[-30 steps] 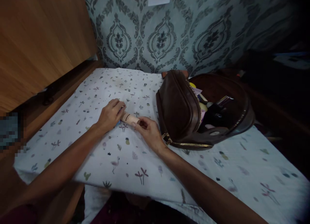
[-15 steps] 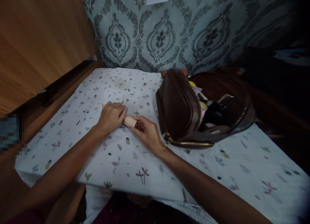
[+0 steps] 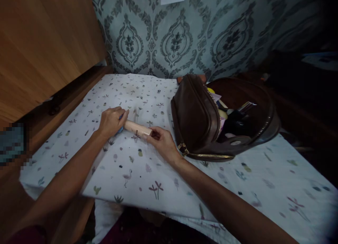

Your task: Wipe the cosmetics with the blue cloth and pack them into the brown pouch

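A slim beige cosmetic tube (image 3: 139, 128) with small dark print lies slanted between my two hands, just over the patterned cloth. Closed around its left end is my left hand (image 3: 113, 120). Bits of something blue (image 3: 120, 129) show at the fingers of that hand; most of it is hidden, and I cannot tell whether it belongs to the tube. At the other end, the fingers of my right hand (image 3: 163, 141) pinch the tube's right tip. To the right of my hands stands an unzipped brown leather bag (image 3: 194, 113).
A white cloth (image 3: 158, 170) printed with palms, pineapples and flamingos covers the surface. Inside the bag's opening are a yellow item, a pink item and several dark items. A wooden panel (image 3: 47, 43) rises at the left, and a patterned wall (image 3: 176, 39) stands behind.
My left hand has moved left along the tube, so more of its beige length and some blue now show. My right hand has stayed nearly in place at the right tip.
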The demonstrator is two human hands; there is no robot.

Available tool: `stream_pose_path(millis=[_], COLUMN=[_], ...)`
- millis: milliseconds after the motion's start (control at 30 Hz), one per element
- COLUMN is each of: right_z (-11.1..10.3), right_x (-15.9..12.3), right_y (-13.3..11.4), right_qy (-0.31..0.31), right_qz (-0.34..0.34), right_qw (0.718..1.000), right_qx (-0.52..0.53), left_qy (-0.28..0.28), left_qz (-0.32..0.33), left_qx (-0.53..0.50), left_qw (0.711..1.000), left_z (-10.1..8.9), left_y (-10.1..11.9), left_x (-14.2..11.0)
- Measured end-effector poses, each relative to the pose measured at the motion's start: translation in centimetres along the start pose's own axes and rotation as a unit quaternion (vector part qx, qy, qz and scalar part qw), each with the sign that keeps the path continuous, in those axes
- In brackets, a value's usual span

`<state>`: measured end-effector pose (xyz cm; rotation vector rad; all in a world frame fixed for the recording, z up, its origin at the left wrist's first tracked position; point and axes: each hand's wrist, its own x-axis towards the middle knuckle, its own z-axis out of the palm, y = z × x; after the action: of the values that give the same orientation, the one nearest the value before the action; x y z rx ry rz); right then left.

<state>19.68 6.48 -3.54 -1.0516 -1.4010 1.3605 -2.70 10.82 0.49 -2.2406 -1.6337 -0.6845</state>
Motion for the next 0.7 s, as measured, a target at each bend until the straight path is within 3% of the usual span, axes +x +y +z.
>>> stream_pose_path(millis=[167,300,400,500,567,700], right_z=[0.2,0.6,0.7,0.4,0.2,-0.3], right_x=[-0.5,-1.0,-1.1,-0.7,-0.4,-0.1], right_y=[-0.1,-0.1,-0.2,-0.3,-0.2,0.0], right_qy=[-0.002,-0.025,-0.010,0.003,0.001,0.006], right_qz=[-0.033,-0.047,-0.086,-0.084,-0.067,-0.051], right_qw=[0.999,0.998,0.994,0.995,0.998,0.999], right_qx=[-0.009,-0.033,-0.061,-0.049,-0.022,0.004], left_qy=[0.083,0.110,0.046,-0.031,-0.067,-0.127], left_qz=[-0.055,-0.013,0.079,0.125,0.109,0.062], left_qx=[0.014,-0.057,-0.099,-0.084,-0.058,-0.061], left_qw=[0.995,0.992,0.991,0.988,0.990,0.988], left_z=[-1.7,-2.7,-2.0,-0.8,-0.3,0.1], left_y=[-0.2,3.1,6.7,8.3,7.6,3.7], left_x=[0.5,0.2,-0.6,-1.2,-1.3,-0.9])
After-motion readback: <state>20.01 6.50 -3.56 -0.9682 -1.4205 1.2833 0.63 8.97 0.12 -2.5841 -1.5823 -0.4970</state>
